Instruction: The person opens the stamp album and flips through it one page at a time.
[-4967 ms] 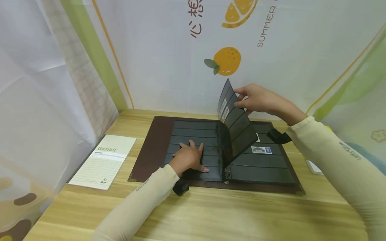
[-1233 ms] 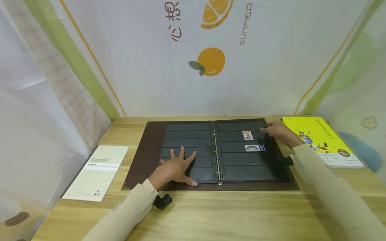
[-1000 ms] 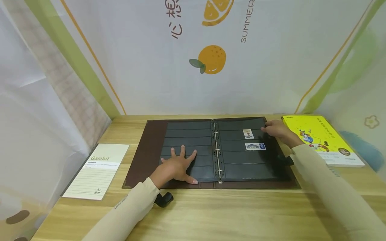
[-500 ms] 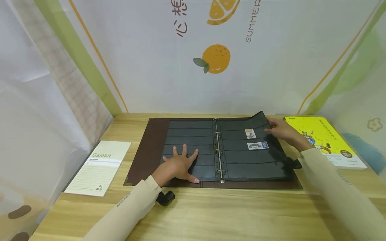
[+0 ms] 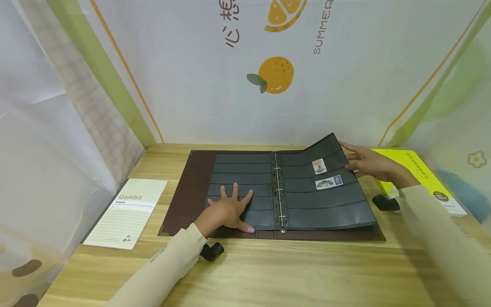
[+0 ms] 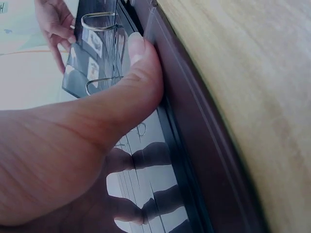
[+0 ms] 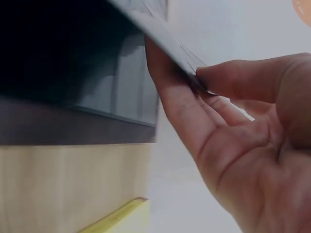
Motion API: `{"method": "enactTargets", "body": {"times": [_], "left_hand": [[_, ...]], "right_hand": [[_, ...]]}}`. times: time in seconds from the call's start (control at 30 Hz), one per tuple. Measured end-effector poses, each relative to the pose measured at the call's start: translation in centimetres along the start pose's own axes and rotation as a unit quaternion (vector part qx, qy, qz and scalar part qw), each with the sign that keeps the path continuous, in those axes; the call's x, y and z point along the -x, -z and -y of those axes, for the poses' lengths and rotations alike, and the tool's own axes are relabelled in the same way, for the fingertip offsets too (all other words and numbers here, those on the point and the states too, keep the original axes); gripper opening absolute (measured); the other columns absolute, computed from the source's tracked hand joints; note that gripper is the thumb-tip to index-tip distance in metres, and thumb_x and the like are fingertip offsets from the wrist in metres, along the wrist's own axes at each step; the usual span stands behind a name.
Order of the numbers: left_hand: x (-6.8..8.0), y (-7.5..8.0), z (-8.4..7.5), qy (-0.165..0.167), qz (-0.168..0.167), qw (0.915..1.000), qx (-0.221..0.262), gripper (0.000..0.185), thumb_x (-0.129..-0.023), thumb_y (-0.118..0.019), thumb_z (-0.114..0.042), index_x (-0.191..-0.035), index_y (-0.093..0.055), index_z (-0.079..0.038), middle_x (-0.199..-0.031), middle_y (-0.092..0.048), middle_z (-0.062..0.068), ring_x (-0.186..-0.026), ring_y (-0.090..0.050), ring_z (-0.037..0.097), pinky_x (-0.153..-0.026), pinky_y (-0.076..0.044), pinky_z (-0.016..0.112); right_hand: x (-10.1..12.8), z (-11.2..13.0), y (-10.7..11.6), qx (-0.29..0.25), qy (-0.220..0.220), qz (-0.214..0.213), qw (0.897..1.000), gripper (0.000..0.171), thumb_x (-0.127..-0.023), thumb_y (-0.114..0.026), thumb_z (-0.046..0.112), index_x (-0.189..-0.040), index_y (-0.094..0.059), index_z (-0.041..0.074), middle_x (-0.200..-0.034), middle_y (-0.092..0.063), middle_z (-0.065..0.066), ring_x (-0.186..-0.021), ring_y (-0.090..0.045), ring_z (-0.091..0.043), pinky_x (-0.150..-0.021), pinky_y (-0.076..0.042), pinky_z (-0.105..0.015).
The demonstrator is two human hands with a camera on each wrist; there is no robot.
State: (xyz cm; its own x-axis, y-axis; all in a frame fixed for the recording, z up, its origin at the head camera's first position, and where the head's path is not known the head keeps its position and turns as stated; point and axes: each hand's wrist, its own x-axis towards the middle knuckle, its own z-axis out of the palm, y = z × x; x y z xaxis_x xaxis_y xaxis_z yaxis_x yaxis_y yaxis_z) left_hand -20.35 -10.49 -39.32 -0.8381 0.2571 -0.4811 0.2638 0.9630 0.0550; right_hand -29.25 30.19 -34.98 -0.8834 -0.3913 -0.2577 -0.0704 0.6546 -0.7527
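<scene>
Glossy black ring-bound page (image 5: 327,200), horizontally banded, with two small stamps (image 5: 328,182)

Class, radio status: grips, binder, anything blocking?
Left grip spread on left page. Right grip pinches part-raised right page. Binder open. Left grip might block turning.

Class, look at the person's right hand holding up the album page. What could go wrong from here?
1. The right hand pinches the raised page only at its outer edge, and the sheet is bowed, so it might slip or crease.
2. Two stamp-like pieces sit on that tilted page; they could slide if loosely held.
3. The page is bound at the metal rings, so a hard pull might strain its punched holes.
</scene>
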Motion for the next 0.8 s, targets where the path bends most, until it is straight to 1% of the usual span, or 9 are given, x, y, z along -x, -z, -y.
{"method": "enactTargets", "body": {"times": [0.2,0.33,0.43,0.53,0.67,0.73,0.8], "left_hand": [[0.1,-0.1,0.1,-0.005,0.001,1.0,0.005,0.111,-0.08,-0.071,-0.067,-0.164,-0.007,-0.034,-0.171,0.004,0.017,-0.153,-0.002,0.055,-0.106,-0.03,0.08],[0.1,0.0,0.3,-0.004,0.003,1.0,0.002,0.11,-0.081,-0.07,-0.067,-0.164,-0.005,-0.035,-0.171,0.005,0.016,-0.153,-0.001,0.055,-0.107,-0.029,0.079],[0.1,0.0,0.4,-0.002,0.005,1.0,0.0,0.11,-0.081,-0.069,-0.067,-0.164,-0.005,-0.035,-0.171,0.006,0.016,-0.153,0.0,0.054,-0.107,-0.028,0.079],[0.2,0.1,0.5,-0.003,0.005,1.0,0.003,0.11,-0.081,-0.069,-0.067,-0.164,-0.005,-0.035,-0.171,0.006,0.016,-0.153,0.0,0.054,-0.107,-0.028,0.079],[0.2,0.1,0.5,-0.006,0.005,0.9999,0.007,0.109,-0.081,-0.07,-0.067,-0.164,-0.005,-0.035,-0.171,0.006,0.016,-0.153,0.0,0.054,-0.108,-0.028,0.079],[0.2,0.0,0.6,-0.007,0.005,0.9999,0.008,0.109,-0.081,-0.07,-0.067,-0.164,-0.005,-0.035,-0.171,0.006,0.016,-0.153,0.0,0.054,-0.108,-0.027,0.079],[0.1,0.0,0.6,-0.009,0.004,0.9999,0.008,0.11,-0.081,-0.07,-0.067,-0.164,-0.004,-0.036,-0.171,0.007,0.015,-0.153,0.001,0.054,-0.108,-0.027,0.079]], "right_hand": [[0.4,2.7,1.0,0.03,0.005,-0.017,0.999,0.085,-0.102,-0.049,0.001,-0.163,0.006,0.02,-0.157,-0.02,-0.041,-0.136,-0.045,-0.055,-0.094,-0.056,-0.052],[0.5,4.8,1.8,0.054,0.007,-0.029,0.998,0.083,-0.102,-0.049,0.001,-0.164,0.003,0.021,-0.157,-0.025,-0.039,-0.135,-0.048,-0.051,-0.088,-0.059,-0.042],[0.5,6.6,2.1,0.068,0.012,-0.028,0.997,0.081,-0.102,-0.049,0.001,-0.164,0.0,0.021,-0.157,-0.025,-0.038,-0.134,-0.048,-0.049,-0.086,-0.058,-0.038],[0.4,8.6,2.2,0.083,0.018,-0.021,0.996,0.077,-0.104,-0.048,0.004,-0.164,-0.002,0.021,-0.158,-0.023,-0.037,-0.136,-0.046,-0.051,-0.091,-0.058,-0.045],[0.1,11.3,2.1,0.098,0.018,-0.016,0.995,0.071,-0.106,-0.044,0.009,-0.164,-0.004,0.019,-0.158,-0.026,-0.036,-0.139,-0.043,-0.051,-0.098,-0.053,-0.055],[-0.1,12.7,1.9,0.107,0.016,-0.026,0.994,0.068,-0.106,-0.042,0.012,-0.164,-0.007,0.017,-0.156,-0.031,-0.035,-0.136,-0.047,-0.049,-0.098,-0.054,-0.053],[-0.4,14.0,1.6,0.113,0.012,-0.043,0.993,0.066,-0.105,-0.043,0.014,-0.164,-0.012,0.014,-0.153,-0.038,-0.035,-0.129,-0.057,-0.042,-0.095,-0.057,-0.048]]}}
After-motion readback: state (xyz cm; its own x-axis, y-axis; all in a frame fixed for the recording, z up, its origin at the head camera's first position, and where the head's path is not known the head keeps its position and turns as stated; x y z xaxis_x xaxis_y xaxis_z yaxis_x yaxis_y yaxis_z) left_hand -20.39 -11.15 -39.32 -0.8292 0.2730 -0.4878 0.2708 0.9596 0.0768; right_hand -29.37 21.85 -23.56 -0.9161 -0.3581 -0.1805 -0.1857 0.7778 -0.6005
